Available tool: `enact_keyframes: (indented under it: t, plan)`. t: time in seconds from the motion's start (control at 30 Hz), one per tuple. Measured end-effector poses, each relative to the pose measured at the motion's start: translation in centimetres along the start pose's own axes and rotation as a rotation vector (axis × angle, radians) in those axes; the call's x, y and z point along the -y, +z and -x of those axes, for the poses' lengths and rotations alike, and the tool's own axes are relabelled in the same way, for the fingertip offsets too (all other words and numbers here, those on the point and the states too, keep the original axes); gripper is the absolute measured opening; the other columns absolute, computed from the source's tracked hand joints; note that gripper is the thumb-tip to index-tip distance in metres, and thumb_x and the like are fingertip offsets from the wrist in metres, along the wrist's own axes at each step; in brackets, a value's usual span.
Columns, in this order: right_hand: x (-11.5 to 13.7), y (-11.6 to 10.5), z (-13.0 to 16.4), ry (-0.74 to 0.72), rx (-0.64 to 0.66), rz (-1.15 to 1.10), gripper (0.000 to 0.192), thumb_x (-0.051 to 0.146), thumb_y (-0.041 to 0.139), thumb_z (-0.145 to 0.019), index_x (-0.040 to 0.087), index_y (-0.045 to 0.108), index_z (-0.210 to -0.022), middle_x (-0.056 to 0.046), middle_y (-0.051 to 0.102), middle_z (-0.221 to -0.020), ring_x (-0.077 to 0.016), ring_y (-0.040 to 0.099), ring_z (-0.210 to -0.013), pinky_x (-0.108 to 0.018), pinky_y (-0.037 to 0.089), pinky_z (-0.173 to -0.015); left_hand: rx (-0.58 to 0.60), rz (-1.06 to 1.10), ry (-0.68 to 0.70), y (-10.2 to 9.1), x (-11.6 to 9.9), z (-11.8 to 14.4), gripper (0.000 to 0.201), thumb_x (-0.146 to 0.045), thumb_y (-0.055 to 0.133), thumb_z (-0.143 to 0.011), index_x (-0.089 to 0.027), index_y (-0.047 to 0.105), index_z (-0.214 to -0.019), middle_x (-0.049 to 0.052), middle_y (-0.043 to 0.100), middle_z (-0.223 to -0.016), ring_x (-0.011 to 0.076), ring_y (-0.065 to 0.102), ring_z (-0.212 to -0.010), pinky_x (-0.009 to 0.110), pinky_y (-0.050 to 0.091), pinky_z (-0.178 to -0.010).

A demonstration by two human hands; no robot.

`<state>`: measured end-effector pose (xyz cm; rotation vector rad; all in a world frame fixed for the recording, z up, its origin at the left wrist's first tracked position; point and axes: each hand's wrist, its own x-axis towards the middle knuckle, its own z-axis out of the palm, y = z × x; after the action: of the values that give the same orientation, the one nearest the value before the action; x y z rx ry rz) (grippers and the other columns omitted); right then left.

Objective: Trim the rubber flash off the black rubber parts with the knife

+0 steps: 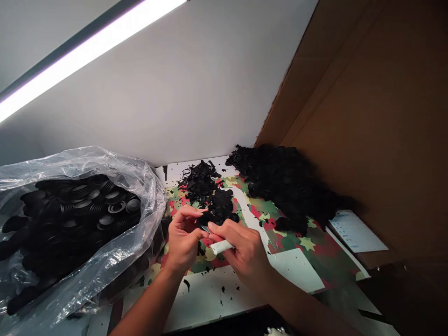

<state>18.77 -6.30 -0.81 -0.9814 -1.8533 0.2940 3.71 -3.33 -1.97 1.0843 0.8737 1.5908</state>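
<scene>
A small black rubber part [203,223] is pinched between the thumb and the forefinger of the left hand [182,238], just above the patterned mat [297,242]. The other fingers of this hand are curled loosely and nothing else is held by them. A white-handled blade [221,246] is gripped by the right hand [241,252]; its fingers are closed around the handle, and the metal tip is placed against the part, very near to the left fingertips.

The first risk is judged to be a cut. The blade tip is directed toward the left thumb, and if the rubber gives way suddenly, the thumb can be reached by the edge. The part is also small and mostly hidden by the fingers, so too much material can be removed, or the part can be dropped.

If it is dropped, it can be lost easily, because a heap of black trimmings [206,191] lies just behind the hands and a larger black pile [287,182] lies to the right of it; everything there has the same colour. The clear plastic bag [140,186] with black round parts [84,205] stands close to the left forearm, and it can be pushed or caught by the elbow, so that parts are spilled.
</scene>
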Motion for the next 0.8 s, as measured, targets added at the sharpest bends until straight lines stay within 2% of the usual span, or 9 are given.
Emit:
enact_keyframes:
  t: [0.13, 0.3, 0.4, 0.53, 0.63, 0.7, 0.8]
  plan:
    - [0.2, 0.3, 0.2, 0.091, -0.001, -0.055, 0.025, 0.024, 0.047, -0.102, 0.019, 0.072, -0.103, 0.0, 0.061, -0.067, -0.0122, 0.054, -0.055, -0.023, 0.042, -0.051, -0.011, 0.008, 0.016, 0.0, 0.1, -0.1, 0.035, -0.025, 0.097, -0.05, -0.021, 0.074, -0.075, 0.001, 0.068, -0.075, 0.0161, 0.066, -0.075, 0.024, 0.052, -0.07]
    - [0.3, 0.0, 0.1, 0.229, -0.017, -0.265, 0.024, 0.028, 0.048, -0.102, 0.021, 0.07, -0.101, -0.002, 0.069, -0.079, -0.0145, 0.063, -0.067, -0.024, 0.049, -0.059, 0.019, 0.065, 0.03, 0.1, 0.1, -0.1, 0.038, -0.036, 0.097, -0.052, -0.022, 0.077, -0.081, 0.001, 0.065, -0.078, 0.0138, 0.061, -0.073, 0.021, 0.049, -0.065]
    - [-0.2, -0.4, -0.2, 0.359, -0.019, -0.384, 0.03, 0.041, 0.048, -0.102, 0.02, 0.07, -0.102, 0.001, 0.063, -0.069, -0.0123, 0.054, -0.057, -0.023, 0.044, -0.051, 0.056, 0.126, -0.03, 0.1, 0.0, -0.1, 0.033, -0.042, 0.092, -0.061, -0.022, 0.076, -0.082, 0.003, 0.065, -0.081, 0.0149, 0.06, -0.073, 0.024, 0.05, -0.064]
    - [-0.8, -0.5, -0.7, 0.472, -0.008, -0.562, 0.042, 0.06, 0.061, -0.091, 0.019, 0.068, -0.093, 0.003, 0.057, -0.065, -0.0089, 0.042, -0.047, -0.022, 0.036, -0.042, 0.057, 0.113, -0.025, 0.1, 0.0, -0.2, 0.025, -0.034, 0.092, -0.064, -0.022, 0.075, -0.08, 0.003, 0.067, -0.082, 0.0163, 0.063, -0.077, 0.027, 0.051, -0.07]
    - [-0.7, -0.3, -1.1, 0.476, 0.037, -0.547, 0.035, 0.053, 0.068, -0.088, 0.019, 0.066, -0.085, 0.001, 0.061, -0.07, -0.0091, 0.045, -0.05, -0.022, 0.04, -0.045, 0.065, 0.058, -0.005, -0.1, 0.1, -0.3, 0.03, -0.037, 0.093, -0.061, -0.021, 0.076, -0.078, 0.005, 0.069, -0.082, 0.0181, 0.065, -0.08, 0.027, 0.052, -0.072]
    - [-0.5, -0.2, -1.4, 0.418, 0.036, -0.476, 0.031, 0.046, 0.067, -0.091, 0.019, 0.064, -0.077, 0.0, 0.062, -0.071, -0.0117, 0.051, -0.057, -0.023, 0.044, -0.052, 0.057, 0.015, -0.02, -0.3, 0.3, -0.4, 0.034, -0.038, 0.095, -0.057, -0.02, 0.076, -0.08, 0.005, 0.07, -0.082, 0.0174, 0.065, -0.077, 0.026, 0.052, -0.07]
    - [-0.6, -0.1, -1.8, 0.327, 0.028, -0.362, 0.031, 0.036, 0.062, -0.094, 0.02, 0.057, -0.068, 0.001, 0.056, -0.066, -0.0128, 0.052, -0.06, -0.024, 0.043, -0.055, 0.044, -0.037, -0.051, -0.4, 0.5, -0.3, 0.039, -0.033, 0.096, -0.053, -0.02, 0.077, -0.084, 0.004, 0.072, -0.082, 0.0166, 0.066, -0.076, 0.023, 0.052, -0.066]
